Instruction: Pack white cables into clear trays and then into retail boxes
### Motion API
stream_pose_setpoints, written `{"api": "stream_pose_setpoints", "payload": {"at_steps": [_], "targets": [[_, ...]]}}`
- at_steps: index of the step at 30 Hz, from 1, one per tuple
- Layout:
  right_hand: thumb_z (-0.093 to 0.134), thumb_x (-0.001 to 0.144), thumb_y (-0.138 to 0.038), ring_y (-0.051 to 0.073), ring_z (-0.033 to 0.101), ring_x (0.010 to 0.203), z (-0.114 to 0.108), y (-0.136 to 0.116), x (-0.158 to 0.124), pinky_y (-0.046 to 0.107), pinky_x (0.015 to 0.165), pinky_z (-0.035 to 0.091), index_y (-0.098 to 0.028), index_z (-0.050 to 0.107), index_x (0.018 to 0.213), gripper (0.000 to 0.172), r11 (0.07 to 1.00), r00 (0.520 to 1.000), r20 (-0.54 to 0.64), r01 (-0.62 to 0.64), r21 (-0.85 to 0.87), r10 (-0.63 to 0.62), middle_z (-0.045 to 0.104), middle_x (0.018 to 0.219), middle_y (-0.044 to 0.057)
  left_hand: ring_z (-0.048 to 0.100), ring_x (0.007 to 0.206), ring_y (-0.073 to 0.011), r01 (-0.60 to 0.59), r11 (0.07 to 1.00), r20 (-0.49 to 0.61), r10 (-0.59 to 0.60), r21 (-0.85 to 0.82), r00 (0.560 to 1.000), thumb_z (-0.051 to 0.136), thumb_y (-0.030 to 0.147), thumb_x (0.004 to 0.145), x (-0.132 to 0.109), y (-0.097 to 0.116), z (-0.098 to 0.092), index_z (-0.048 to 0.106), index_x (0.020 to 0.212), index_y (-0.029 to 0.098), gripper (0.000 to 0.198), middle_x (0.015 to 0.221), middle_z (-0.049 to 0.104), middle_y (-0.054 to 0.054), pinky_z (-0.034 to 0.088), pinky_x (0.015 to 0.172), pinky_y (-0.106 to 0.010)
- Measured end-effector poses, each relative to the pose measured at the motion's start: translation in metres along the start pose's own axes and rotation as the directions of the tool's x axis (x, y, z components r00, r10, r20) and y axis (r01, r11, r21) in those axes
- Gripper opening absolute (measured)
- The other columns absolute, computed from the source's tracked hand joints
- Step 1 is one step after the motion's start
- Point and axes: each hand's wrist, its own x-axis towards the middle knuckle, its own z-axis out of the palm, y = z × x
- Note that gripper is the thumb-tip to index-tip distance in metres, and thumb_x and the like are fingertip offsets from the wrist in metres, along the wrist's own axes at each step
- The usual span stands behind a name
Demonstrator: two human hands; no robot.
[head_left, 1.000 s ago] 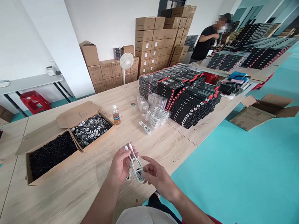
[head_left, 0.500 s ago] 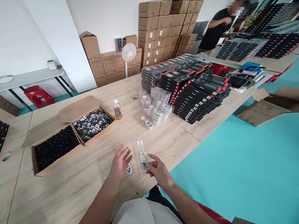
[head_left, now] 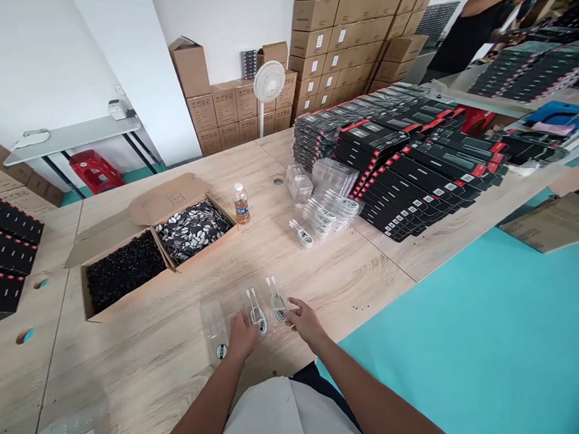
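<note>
Gently align left coiled white cable (head_left: 258,315) and right coiled white cable (head_left: 278,306), near twelve o'clock from the grey shirt (head_left: 265,423), using bent fingers of left hand (head_left: 243,336) and right hand (head_left: 305,321), grasp impossible to tell.

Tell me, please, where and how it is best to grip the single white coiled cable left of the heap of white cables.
Take the white coiled cable by its looped end, probably from above and the near side: it lies flat, its two connector ends point away from the person, and the heap of white cables is close on its right.
</note>
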Motion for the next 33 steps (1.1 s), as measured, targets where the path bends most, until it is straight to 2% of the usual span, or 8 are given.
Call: {"api": "stream_pose_setpoints", "payload": {"at_steps": [5,8,11,15,21,25,28,33], "targets": [[0.058,0.079,-0.033,0.019,0.066,0.071,-0.011,0.003,0.005,0.029,0.062,0.048,-0.013,0.056,0.122,0.048,0.992,0.997,-0.072,-0.025,-0.126,0.016,0.07,0.079,0.005,0.056,0.107,-0.0244,-0.049,0.988,-0.064,0.059,0.145,0.996,0.058,0.02,0.074,0.009,0.007,-0.009,0.048,0.125,0.013,0.052,0.12,0.057,-0.016,0.04,0.089,-0.033],[0.058,0.078,-0.029,0.027,0.063,0.096,-0.031,-0.001,0.004,0.038,0.081,0.047,-0.012,0.059,0.12,0.046,0.968,0.984,-0.177,-0.036,-0.249,-0.009,0.069,0.095,0.012,0.058,0.101,-0.0257,-0.068,0.97,-0.061,0.084,0.233,0.995,0.06,0.02,0.074,0.017,0.016,-0.013,0.056,0.104,0.015,0.031,0.108,0.062,-0.014,0.039,0.083,-0.033],[0.059,0.077,-0.027,0.034,0.044,0.125,-0.039,-0.012,-0.004,0.046,0.098,0.036,-0.018,0.06,0.121,0.045,0.9,0.954,-0.259,0.023,-0.435,-0.15,0.058,0.124,0.015,0.061,0.084,-0.0249,-0.084,0.948,-0.014,0.093,0.306,0.996,0.061,0.014,0.071,0.022,0.026,-0.016,0.056,0.076,0.019,0.008,0.078,0.063,-0.007,0.037,0.073,-0.032],[0.058,0.08,-0.027,0.032,0.044,0.123,-0.017,-0.029,-0.017,0.046,0.102,0.033,-0.021,0.062,0.118,0.038,0.722,0.928,-0.042,0.258,-0.642,-0.37,0.058,0.127,0.012,0.058,0.071,-0.0217,-0.131,0.93,0.041,0.125,0.343,0.991,0.06,0.011,0.07,0.015,0.042,-0.021,0.048,0.063,0.021,0.018,0.063,0.057,-0.002,0.033,0.064,-0.029],[0.059,0.082,-0.045,0.023,0.062,0.1,0.015,-0.06,-0.018,0.038,0.086,0.049,-0.022,0.045,0.136,0.061,0.963,0.968,0.124,0.234,-0.133,-0.218,0.061,0.12,0.01,0.051,0.059,-0.015,-0.283,0.925,0.144,0.254,0.252,0.957,0.057,0.018,0.075,-0.026,0.083,-0.035,0.046,0.067,0.023,0.014,0.06,0.054,0.003,0.03,0.057,-0.026],[0.06,0.082,-0.048,0.018,0.063,0.075,0.009,-0.099,-0.041,0.029,0.061,0.048,-0.017,0.046,0.134,0.062,0.95,0.927,0.229,0.264,0.169,-0.299,0.066,0.084,0.004,0.058,0.073,-0.0157,-0.256,0.936,0.1,0.287,-0.242,0.953,0.063,0.024,0.074,-0.047,0.121,-0.049,0.053,0.082,0.022,0.013,0.081,0.061,-0.001,0.04,0.063,-0.026],[0.066,0.08,-0.046,0.017,0.061,0.071,0.005,-0.127,-0.069,0.026,0.056,0.044,-0.018,0.049,0.132,0.061,0.93,0.893,0.294,0.274,0.244,-0.341,0.064,0.077,0.002,0.06,0.078,-0.0164,-0.049,0.691,0.206,0.282,-0.721,0.937,0.071,0.027,0.071,-0.052,0.15,-0.059,0.056,0.104,0.021,0.037,0.096,0.063,-0.005,0.047,0.069,-0.029],[0.068,0.079,-0.041,0.016,0.061,0.071,0.004,-0.146,-0.103,0.027,0.058,0.044,-0.02,0.048,0.132,0.06,0.909,0.893,0.254,0.292,0.297,-0.37,0.062,0.078,0.001,0.058,0.065,-0.0111,0.103,0.538,0.347,0.376,-0.837,0.859,0.078,0.02,0.067,-0.065,0.178,-0.069,0.061,0.102,0.018,0.039,0.084,0.063,-0.001,0.047,0.059,-0.024]]}}
